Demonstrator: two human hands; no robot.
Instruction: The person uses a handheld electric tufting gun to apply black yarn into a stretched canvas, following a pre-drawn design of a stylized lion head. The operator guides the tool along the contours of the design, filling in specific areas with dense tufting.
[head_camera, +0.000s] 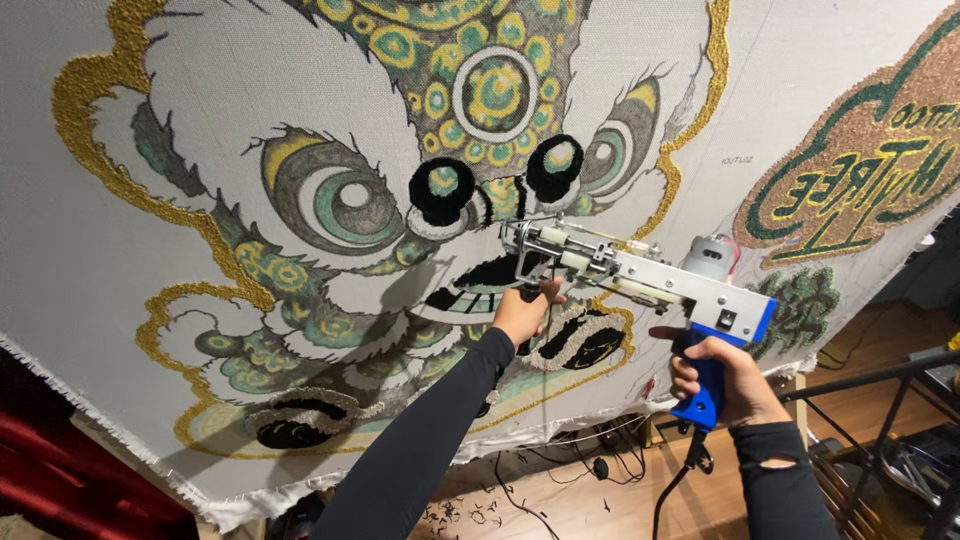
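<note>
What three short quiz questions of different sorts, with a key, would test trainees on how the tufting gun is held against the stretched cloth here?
1. True or false: both hands are on the tufting gun.
2. Which hand grips the blue handle? A) left hand B) right hand C) neither
3. Fill in: the gun's front end meets the stretched cloth near two tufted ______ circles.

Key
1. True: the left hand holds the front grip and the right hand holds the rear handle.
2. B.
3. Black.
</note>
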